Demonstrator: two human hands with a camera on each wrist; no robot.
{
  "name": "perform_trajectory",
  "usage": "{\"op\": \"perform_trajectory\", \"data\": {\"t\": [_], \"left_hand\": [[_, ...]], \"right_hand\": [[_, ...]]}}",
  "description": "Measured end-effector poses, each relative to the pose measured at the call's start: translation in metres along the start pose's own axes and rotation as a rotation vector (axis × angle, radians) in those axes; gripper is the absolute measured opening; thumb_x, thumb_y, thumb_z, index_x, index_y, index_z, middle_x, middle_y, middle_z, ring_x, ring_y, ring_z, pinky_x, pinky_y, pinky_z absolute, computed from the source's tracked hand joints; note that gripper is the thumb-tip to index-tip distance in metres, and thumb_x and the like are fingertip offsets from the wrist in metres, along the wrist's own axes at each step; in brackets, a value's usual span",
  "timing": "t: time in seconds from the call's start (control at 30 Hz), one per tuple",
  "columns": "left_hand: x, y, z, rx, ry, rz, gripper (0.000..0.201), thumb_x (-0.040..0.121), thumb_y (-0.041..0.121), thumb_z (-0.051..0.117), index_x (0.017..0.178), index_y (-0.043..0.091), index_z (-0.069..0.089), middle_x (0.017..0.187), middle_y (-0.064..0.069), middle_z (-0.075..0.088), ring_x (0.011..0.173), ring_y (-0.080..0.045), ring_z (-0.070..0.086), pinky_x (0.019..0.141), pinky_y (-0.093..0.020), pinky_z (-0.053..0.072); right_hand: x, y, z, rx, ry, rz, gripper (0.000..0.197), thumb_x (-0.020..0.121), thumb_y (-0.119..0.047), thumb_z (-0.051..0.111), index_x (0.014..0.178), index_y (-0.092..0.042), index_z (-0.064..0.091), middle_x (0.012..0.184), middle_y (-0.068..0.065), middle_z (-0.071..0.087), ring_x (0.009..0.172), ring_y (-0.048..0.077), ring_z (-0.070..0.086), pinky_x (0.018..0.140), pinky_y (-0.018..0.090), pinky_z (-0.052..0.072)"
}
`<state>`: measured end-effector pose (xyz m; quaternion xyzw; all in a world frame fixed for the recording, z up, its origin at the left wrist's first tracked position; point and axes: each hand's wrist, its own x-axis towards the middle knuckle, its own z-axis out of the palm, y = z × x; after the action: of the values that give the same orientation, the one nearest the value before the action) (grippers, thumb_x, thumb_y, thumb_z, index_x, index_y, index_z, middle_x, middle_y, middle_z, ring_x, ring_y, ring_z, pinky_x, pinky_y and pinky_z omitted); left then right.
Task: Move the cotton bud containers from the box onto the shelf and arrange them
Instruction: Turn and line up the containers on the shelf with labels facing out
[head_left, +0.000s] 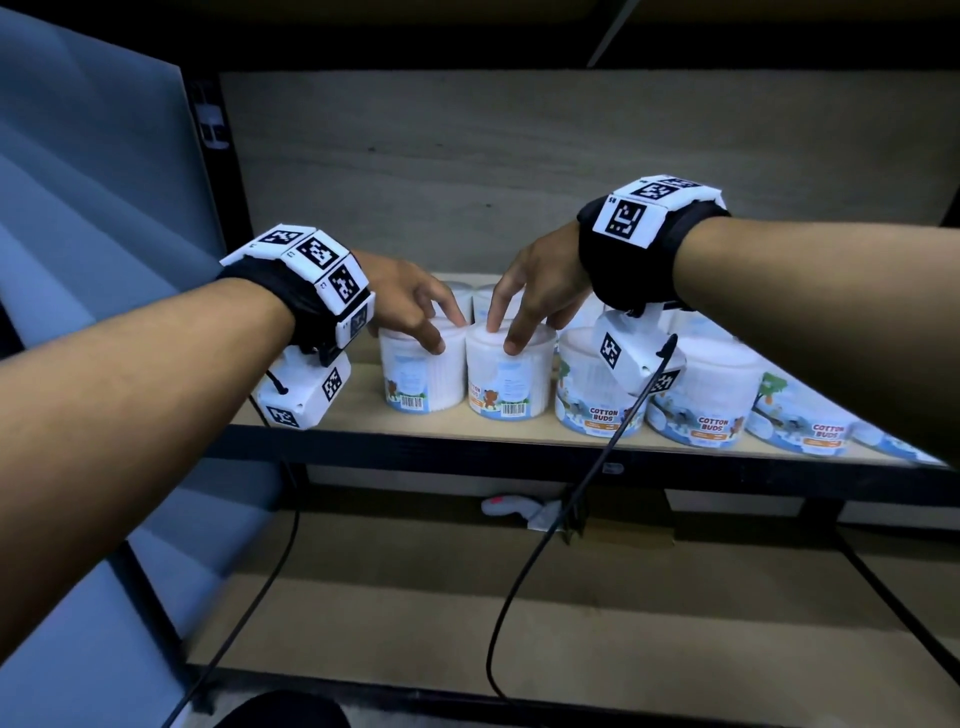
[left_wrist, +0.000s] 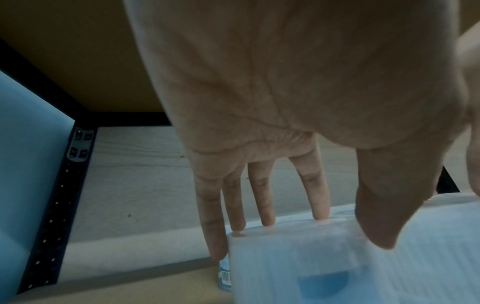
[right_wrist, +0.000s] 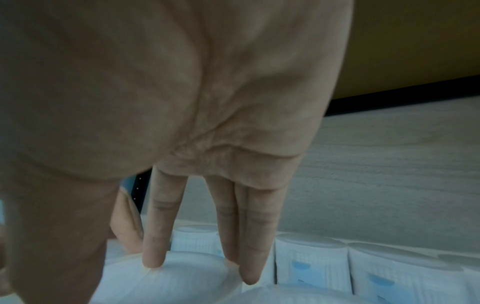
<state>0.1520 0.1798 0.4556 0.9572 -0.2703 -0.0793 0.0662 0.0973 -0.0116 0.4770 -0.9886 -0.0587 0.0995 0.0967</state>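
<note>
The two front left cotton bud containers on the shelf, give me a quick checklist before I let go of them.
1. Left hand on the leftmost container, fingers over its top: ok.
2. Right hand on the second container, fingertips on the lid: ok.
3. Both stand upright on the shelf: ok.
4. Front labels match the row to the right: not ok; these two show barcodes, not "COTTON BUDS".
5. Box emptied: cannot tell, no box in view.
</note>
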Motion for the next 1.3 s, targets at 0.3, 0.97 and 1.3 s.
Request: {"op": "perform_trajectory", "data": {"t": [0.3, 0.97, 1.3], "left_hand": [[-0.015, -0.001, 0.0, -0.017, -0.03, 0.005, 0.048, 0.077, 0.046, 0.077, 0.12, 0.055, 0.057, 0.129, 0.009, 0.055, 0.118, -0.017, 0.055, 0.093, -0.039, 0.055], [-0.011, -0.003, 0.001, -0.117, -0.016, -0.08, 0.044, 0.08, 0.039, 0.074, 0.122, 0.047, 0.063, 0.125, 0.003, 0.055, 0.114, -0.022, 0.057, 0.089, -0.036, 0.057], [-0.012, -0.001, 0.007, -0.055, 0.056, -0.131, 0.05, 0.064, 0.074, 0.07, 0.103, 0.043, 0.065, 0.113, 0.004, 0.055, 0.097, -0.025, 0.063, 0.074, -0.036, 0.061]], "right_hand": [[-0.011, -0.007, 0.002, -0.001, -0.047, 0.031, 0.044, 0.079, -0.032, 0.082, 0.12, -0.031, 0.066, 0.109, 0.004, 0.066, 0.089, 0.015, 0.064, 0.078, 0.023, 0.056], [-0.007, -0.017, 0.003, -0.003, -0.04, 0.008, 0.042, 0.078, -0.03, 0.083, 0.117, -0.027, 0.068, 0.105, -0.003, 0.063, 0.088, 0.012, 0.065, 0.078, 0.026, 0.058], [-0.007, -0.008, 0.0, 0.044, -0.146, -0.05, 0.048, 0.077, -0.006, 0.081, 0.116, -0.03, 0.068, 0.136, -0.001, 0.059, 0.125, 0.021, 0.058, 0.099, 0.035, 0.052]]}}
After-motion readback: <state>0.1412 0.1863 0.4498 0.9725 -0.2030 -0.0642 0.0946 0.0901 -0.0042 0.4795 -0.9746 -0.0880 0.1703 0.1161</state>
